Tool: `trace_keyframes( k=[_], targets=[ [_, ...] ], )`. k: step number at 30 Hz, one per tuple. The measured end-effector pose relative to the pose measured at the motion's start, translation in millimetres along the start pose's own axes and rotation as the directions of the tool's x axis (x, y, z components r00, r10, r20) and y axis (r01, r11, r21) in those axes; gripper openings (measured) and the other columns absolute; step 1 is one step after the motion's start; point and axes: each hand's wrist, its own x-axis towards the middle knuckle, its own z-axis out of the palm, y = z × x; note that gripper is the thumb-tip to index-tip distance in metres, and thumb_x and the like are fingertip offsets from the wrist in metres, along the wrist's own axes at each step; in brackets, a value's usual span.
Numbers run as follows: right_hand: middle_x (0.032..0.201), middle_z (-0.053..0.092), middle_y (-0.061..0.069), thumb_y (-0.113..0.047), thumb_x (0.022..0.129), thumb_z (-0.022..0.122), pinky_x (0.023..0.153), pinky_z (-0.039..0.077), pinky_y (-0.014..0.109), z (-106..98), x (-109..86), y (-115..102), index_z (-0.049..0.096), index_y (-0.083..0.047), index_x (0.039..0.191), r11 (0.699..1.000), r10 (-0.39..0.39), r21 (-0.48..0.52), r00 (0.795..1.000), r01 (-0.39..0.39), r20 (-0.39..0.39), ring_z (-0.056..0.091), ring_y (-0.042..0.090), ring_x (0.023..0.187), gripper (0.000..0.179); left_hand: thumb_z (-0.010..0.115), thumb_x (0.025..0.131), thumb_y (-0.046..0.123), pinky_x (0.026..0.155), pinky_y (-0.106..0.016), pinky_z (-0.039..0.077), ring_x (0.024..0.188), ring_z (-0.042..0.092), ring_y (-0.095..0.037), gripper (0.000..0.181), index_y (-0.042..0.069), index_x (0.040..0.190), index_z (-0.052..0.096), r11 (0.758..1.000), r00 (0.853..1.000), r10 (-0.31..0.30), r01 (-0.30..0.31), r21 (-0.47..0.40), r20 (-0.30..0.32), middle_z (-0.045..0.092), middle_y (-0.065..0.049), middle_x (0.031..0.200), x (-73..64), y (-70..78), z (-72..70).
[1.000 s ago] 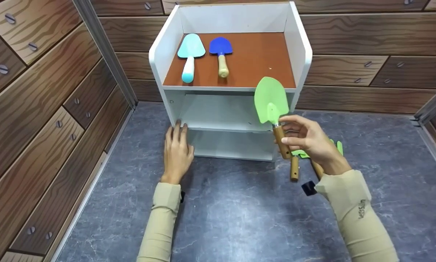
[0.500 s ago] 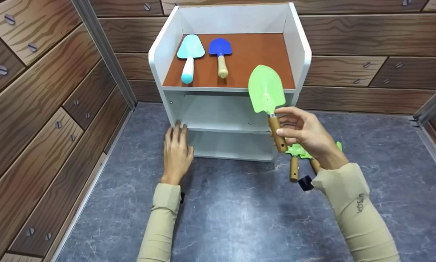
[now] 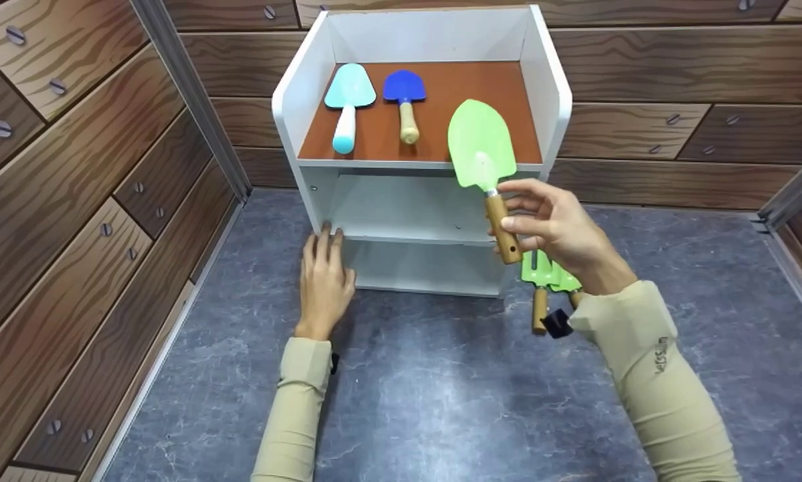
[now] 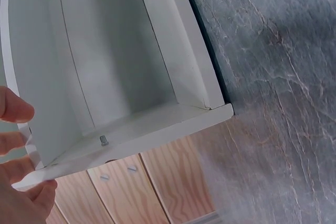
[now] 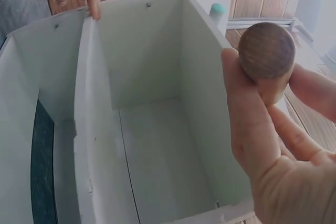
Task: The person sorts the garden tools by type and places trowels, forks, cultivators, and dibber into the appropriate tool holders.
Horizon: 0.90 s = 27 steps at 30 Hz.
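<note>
My right hand pinches the wooden handle of a green trowel between thumb and fingers. Its blade points up and away, overlapping the shelf unit's brown top board in the head view. The round handle end faces the right wrist camera. On that top board lie a light-blue trowel with a white handle and a blue trowel with a pale wooden handle. My left hand, fingers extended, rests its fingertips on the white shelf unit's left front edge, at the middle shelf.
Green garden tools with wooden handles, including a hand fork, lie on the grey floor right of the shelf unit, partly behind my right hand. Two lower compartments open toward me. Wood-patterned walls stand behind and at the left.
My right hand has raised the green trowel and moved it slightly left and forward, from the shelf front to over the top board's edge in view. My left hand stays put.
</note>
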Motion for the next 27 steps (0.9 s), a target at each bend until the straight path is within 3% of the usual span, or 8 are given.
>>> trace_keyframes(
  k=[7,16,27],
  targets=[
    [0.111,0.063,0.015,0.008,0.096,0.059,0.071,0.063,0.043,2,3.8,-7,0.051,0.003,0.138,1.000,-0.015,0.004,1.000,0.015,-0.012,0.072,0.029,0.090,0.043,0.068,0.081,-0.003,0.111,-0.059,0.038,0.131,0.042,-0.051,0.062,-0.009,0.141,0.052,1.000,1.000,0.007,-0.007,0.005,-0.005,0.045,-0.028,0.148,0.9,-0.2,-0.7],
    [0.111,0.061,0.017,0.008,0.096,0.060,0.073,0.062,0.048,4,7.9,-11,0.049,0.005,0.138,0.999,-0.011,0.037,0.999,0.012,-0.031,0.072,0.031,0.090,0.044,0.069,0.081,-0.001,0.112,-0.059,0.037,0.130,0.043,-0.052,0.062,-0.009,0.141,0.052,1.000,1.000,0.006,-0.006,0.010,-0.004,0.045,-0.028,0.148,-0.1,0.9,-1.0],
    [0.105,0.063,0.015,0.006,0.096,0.060,0.069,0.063,0.042,7,12.1,-17,0.053,0.004,0.134,0.996,-0.028,0.089,0.999,0.032,-0.044,0.073,0.031,0.088,0.038,0.069,0.083,-0.002,0.110,-0.059,0.039,0.130,0.043,-0.052,0.061,-0.009,0.141,0.051,1.000,1.000,0.015,-0.015,0.023,0.001,0.045,-0.029,0.148,-0.4,0.5,-0.8]
  ],
)
